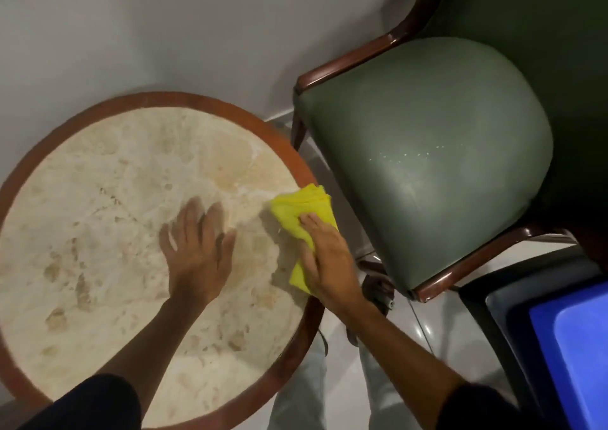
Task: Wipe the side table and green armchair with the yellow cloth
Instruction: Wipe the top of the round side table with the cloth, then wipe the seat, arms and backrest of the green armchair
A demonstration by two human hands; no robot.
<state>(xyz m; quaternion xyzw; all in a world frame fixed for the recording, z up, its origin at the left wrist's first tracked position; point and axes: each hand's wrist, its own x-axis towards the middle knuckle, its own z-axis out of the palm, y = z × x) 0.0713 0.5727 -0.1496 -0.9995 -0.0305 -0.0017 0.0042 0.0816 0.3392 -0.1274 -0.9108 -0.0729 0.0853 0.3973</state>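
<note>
The round side table (98,173) has a beige marble top inside a brown wooden rim and fills the left half of the view. My left hand (197,248) lies flat on the marble near the middle, fingers spread, holding nothing. My right hand (325,262) presses the folded yellow cloth (296,209) onto the table's right edge, where marble meets rim. The green armchair (434,153), with a padded seat and dark wooden arms, stands just to the right of the table. White specks show on its seat.
A grey wall (164,28) runs behind the table and chair. A dark bin with a blue inside (572,347) sits at the lower right by the chair's front corner. Pale floor tiles (437,324) and my legs show between table and chair.
</note>
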